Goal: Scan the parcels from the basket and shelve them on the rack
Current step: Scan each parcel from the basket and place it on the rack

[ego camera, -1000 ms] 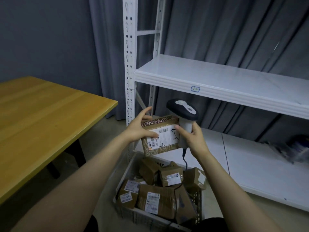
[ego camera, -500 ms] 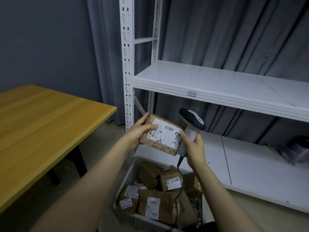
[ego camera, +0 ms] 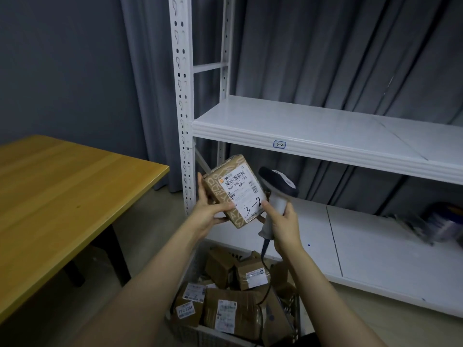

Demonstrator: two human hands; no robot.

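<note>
A small brown cardboard parcel (ego camera: pixel 234 189) with a white shipping label marked "3-2" is held up in front of the white rack (ego camera: pixel 325 136). My left hand (ego camera: pixel 208 211) grips its lower left side. My right hand (ego camera: pixel 281 219) holds a grey and white barcode scanner (ego camera: pixel 276 186) by the handle, and one finger touches the parcel's lower right corner. The scanner's cable hangs down toward the white basket (ego camera: pixel 200 334) on the floor below, which holds several brown labelled parcels (ego camera: pixel 230 311).
A yellow wooden table (ego camera: pixel 62 196) stands at the left. The rack has a shelf tagged "6-2" (ego camera: pixel 279 144) and a lower shelf (ego camera: pixel 375 259) with a blurred dark object (ego camera: pixel 443 224) at the far right. Grey curtains hang behind.
The parcel has turned and tilted, so its label with "3-2" faces me. The scanner has shifted to the parcel's right, and the view has tilted up slightly.
</note>
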